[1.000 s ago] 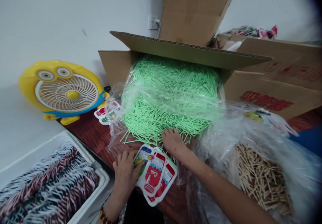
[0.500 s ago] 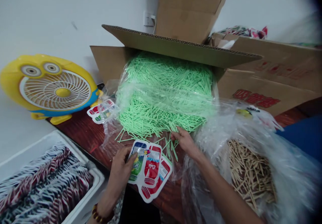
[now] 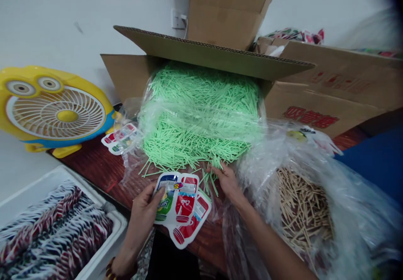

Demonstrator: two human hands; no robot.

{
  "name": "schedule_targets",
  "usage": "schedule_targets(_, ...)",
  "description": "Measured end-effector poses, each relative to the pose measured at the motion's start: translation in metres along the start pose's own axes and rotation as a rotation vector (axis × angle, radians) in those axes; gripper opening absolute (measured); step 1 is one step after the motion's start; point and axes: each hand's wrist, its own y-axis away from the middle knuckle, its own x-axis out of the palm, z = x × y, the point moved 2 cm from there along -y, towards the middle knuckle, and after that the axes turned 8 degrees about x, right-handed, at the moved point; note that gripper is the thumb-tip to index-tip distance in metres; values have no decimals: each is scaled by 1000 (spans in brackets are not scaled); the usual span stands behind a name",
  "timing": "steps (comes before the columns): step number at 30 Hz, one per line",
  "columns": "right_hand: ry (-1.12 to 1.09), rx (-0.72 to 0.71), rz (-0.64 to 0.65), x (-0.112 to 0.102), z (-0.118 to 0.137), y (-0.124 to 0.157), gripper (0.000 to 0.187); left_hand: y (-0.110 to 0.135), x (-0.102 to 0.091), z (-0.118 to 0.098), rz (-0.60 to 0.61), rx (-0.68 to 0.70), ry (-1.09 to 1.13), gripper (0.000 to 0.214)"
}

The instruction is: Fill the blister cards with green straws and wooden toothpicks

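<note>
The left hand [image 3: 143,206] pinched seemingly light, slick packets [image 3: 186,199] by their left edge, the best hold. Whether the right hand [image 3: 228,182] gripped green sticks [image 3: 189,139] was unclear.

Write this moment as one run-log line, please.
left hand: holds printed packets; right hand: at front edge of green sticks; brown sticks: amid clear plastic, right

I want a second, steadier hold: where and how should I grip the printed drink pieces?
Probably pinch the right edge of the printed drink pieces, from the right: they're flat and overlapping, that edge is uncovered, and the left hand holds the left edge.
</note>
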Motion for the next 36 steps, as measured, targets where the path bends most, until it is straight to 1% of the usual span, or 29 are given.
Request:
schedule_targets(3,14,-29,-33,-3,5,3,25,3,2,-3,49,3,58,33)
schedule_targets(6,-29,-4,-60,-2,4,7,24,4,4,-2,54,-38,127,35)
schedule_targets(8,-51,19,-56,-1,2,10,26,4,6,-1,49,-55,148,38)
schedule_targets(13,-22,-54,-42,1,-1,15,22,6,11,-1,75,-62,170,34)
schedule_targets(16,9,-24,-15,3,-7,14,21,7,13,-3,67,-81,173,32)
schedule_targets(18,2,-13,-24,2,-10,13,22,7,13,-4,63,-77,167,31)
schedule_targets(20,-19,-16,-58,0,-10,11,23,7,13,-4,64,-64,163,31)
schedule_targets(23,-116,-31,-87,-6,-5,7,23,8,9,-2,68,-61,155,29)
schedule_targets(25,-185,-28,-61,-9,2,7,23,9,8,0,110,-78,119,27)
schedule_targets(26,-209,-20,-29,-10,8,8,24,9,8,-1,149,-78,81,26)
schedule_targets(27,-222,-4,20,-11,14,10,25,9,10,-3,198,-58,24,24)
schedule_targets(28,-226,16,84,-11,20,13,25,9,12,-7,256,-8,-52,22)
schedule_targets(29,-233,45,162,-10,26,17,26,8,16,-12,314,72,-141,20)
schedule_targets(31,-232,96,332,-9,38,27,27,5,27,-28,434,290,-340,17)
schedule_targets(32,-220,112,402,-8,42,32,26,3,34,-36,475,380,-419,17)
schedule_targets(34,-180,134,495,-6,47,42,25,-2,51,-49,603,480,-526,19)
schedule_targets(36,-136,133,522,-6,48,49,23,-8,65,-57,725,540,-568,20)
